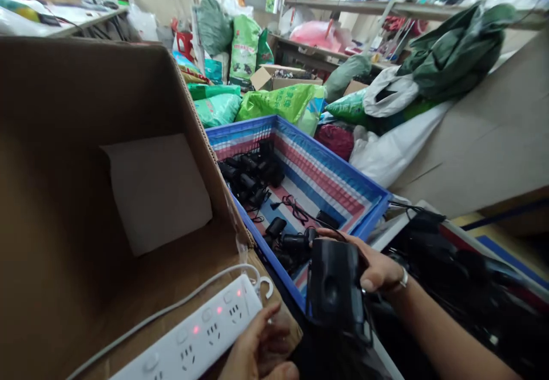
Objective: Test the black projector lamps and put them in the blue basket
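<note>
My right hand [377, 265] is wrapped round a black box-shaped speaker [334, 282] with a round dent in its face, and a thin cable runs by the fingers. The speaker is held over the near corner of a blue plastic crate [369, 220]. Beside the white power strip [206, 334], my left hand [261, 345] has its fingers loosely bent and apart, with nothing seen in them. Red lights glow on the strip, which lies on a cardboard flap. Inside the crate, on striped sheeting, are several black speakers [253, 179] and a bundled black cable [295, 208].
An open cardboard box [206, 139] stands at left, with a white sheet [160, 191] inside. More black items lie in a tray [454, 271] at right. Green sacks [274, 102] and bags fill the floor behind the crate, below a loaded shelf [386, 7].
</note>
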The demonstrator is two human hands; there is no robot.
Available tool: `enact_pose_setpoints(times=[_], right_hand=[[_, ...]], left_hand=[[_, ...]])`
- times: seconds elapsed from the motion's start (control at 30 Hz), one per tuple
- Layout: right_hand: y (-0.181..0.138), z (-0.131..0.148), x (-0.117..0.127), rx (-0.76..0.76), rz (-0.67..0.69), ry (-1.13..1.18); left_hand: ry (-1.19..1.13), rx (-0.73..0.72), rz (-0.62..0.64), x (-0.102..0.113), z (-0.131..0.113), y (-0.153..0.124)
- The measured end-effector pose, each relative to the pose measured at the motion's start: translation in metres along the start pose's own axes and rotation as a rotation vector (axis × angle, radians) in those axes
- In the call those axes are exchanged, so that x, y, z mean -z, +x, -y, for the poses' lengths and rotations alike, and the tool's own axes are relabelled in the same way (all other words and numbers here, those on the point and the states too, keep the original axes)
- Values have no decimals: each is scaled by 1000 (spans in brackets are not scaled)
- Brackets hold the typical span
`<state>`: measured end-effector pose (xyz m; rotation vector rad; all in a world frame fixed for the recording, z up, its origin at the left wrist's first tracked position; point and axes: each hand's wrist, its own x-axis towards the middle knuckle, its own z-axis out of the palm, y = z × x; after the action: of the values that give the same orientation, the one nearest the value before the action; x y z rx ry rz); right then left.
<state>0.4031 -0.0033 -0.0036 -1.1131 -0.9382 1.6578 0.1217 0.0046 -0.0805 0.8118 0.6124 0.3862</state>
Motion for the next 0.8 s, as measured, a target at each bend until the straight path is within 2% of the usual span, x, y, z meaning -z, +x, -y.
enact_pose_setpoints(times=[0.13, 0.3, 0.4, 0.53, 0.57, 0.63, 0.73, 0.8], right_hand=[[-12, -28, -53, 188, -82, -1], [-12, -44, -88, 294, -146, -258], [-13, -46, -108, 366, -162, -463], [-12, -65, -136, 580, -167, -814], [-12, -72, -139, 611, -150, -848], [-13, -83, -136, 582, -63, -810], [-10, -89, -108, 345, 78, -557], [-1, -87, -84, 217, -40, -552]], left_hand=[[-143, -32, 82, -17, 7, -8], [-119, -23, 64, -4, 8, -31], [8, -87, -67, 3, 1, -46], [310, -165, -381, 2, -19, -69], [388, -173, -438, 2, -24, -75], [475, -140, -474, 5, -33, -89], [478, -45, -456, 14, -38, -106], [456, -50, -462, 20, -38, -114]])
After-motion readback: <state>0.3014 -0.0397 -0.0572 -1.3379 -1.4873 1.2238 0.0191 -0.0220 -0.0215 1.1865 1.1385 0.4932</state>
